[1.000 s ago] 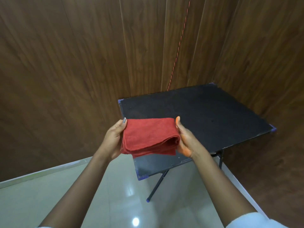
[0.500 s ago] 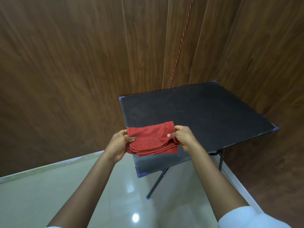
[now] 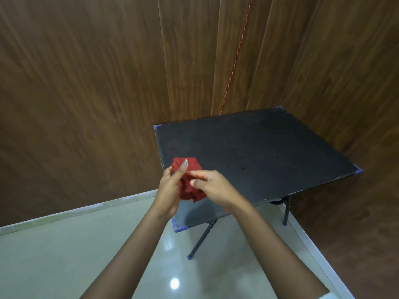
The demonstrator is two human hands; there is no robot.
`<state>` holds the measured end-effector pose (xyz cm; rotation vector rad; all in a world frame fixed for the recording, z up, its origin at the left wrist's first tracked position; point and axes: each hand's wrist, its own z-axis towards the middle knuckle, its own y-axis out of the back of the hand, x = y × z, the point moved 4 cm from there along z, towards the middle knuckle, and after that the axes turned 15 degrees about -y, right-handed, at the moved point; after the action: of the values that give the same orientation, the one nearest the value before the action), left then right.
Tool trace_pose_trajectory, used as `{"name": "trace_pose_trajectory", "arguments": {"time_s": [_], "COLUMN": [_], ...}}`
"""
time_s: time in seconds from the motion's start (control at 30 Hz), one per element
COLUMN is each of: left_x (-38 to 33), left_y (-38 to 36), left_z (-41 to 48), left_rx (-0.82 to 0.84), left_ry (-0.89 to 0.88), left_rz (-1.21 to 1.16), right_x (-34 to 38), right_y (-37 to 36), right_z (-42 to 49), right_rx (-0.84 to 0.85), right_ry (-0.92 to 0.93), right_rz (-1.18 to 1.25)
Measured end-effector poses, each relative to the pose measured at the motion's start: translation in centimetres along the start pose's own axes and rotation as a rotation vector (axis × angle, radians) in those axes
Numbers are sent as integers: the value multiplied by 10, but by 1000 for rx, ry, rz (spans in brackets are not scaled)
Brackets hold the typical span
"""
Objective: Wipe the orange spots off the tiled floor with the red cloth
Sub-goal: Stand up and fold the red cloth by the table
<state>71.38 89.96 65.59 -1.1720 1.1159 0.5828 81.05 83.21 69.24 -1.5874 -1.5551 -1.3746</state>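
The red cloth (image 3: 188, 184) is bunched into a small wad, held in the air over the near left corner of the black table (image 3: 259, 156). My left hand (image 3: 170, 190) cups it from the left, one finger stretched up across its top. My right hand (image 3: 212, 186) pinches the cloth from the right with curled fingers. The glossy pale tiled floor (image 3: 64, 255) fills the lower part of the view; no orange spots show on the part I see.
Dark wood panel walls (image 3: 86, 83) close off the back and right. A thin red cord (image 3: 235, 59) hangs down the wall behind the table. The table's black legs (image 3: 200, 240) stand on the floor. A pale skirting strip (image 3: 71, 212) runs along the wall's foot.
The cloth was spread flat and folded between both hands; they have come together and crumpled it into a small wad. The view has tilted slightly.
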Motion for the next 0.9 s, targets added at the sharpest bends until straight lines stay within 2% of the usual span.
{"name": "trace_pose_trajectory", "arguments": {"time_s": [0.03, 0.1, 0.17, 0.23, 0.3, 0.43, 0.5, 0.53, 0.6, 0.67, 0.8, 0.87, 0.9], "left_x": [1, 4, 8, 14, 27, 64, 75, 80, 90, 98, 118, 119, 122], "left_y": [2, 7, 9, 10, 11, 25, 29, 33, 39, 47, 69, 73, 74], "left_z": [0, -1, -2, -4, -7, -18, -17, -12, 1, 16, 49, 49, 46], "left_rx": [-36, -71, -57, -55, -79, -154, -95, -55, -6, 12, 166, 276, 393], "left_ry": [1, 23, 82, 148, 175, 250, 259, 243, 199, 138, -55, -184, -260], "left_rz": [-8, -51, -87, -129, -153, -136, -126, -104, 47, 315, 892, 1184, 1330], "right_x": [-4, -13, -27, -48, -65, -98, -110, -116, -127, -137, -146, -143, -143], "right_y": [6, 24, 38, 37, 29, 13, 3, 0, -4, -9, -25, -30, -31], "right_z": [-1, -1, 3, 10, 13, 20, 28, 37, 55, 73, 99, 103, 105], "right_rx": [42, -64, -175, -13, 196, 263, 266, 210, 53, -90, -213, -247, -259], "right_ry": [-33, -31, -94, -272, -399, -470, -487, -493, -502, -493, -423, -285, -200], "right_rz": [127, 256, 183, 175, 317, 363, 363, 374, 360, 229, -384, -661, -744]}}
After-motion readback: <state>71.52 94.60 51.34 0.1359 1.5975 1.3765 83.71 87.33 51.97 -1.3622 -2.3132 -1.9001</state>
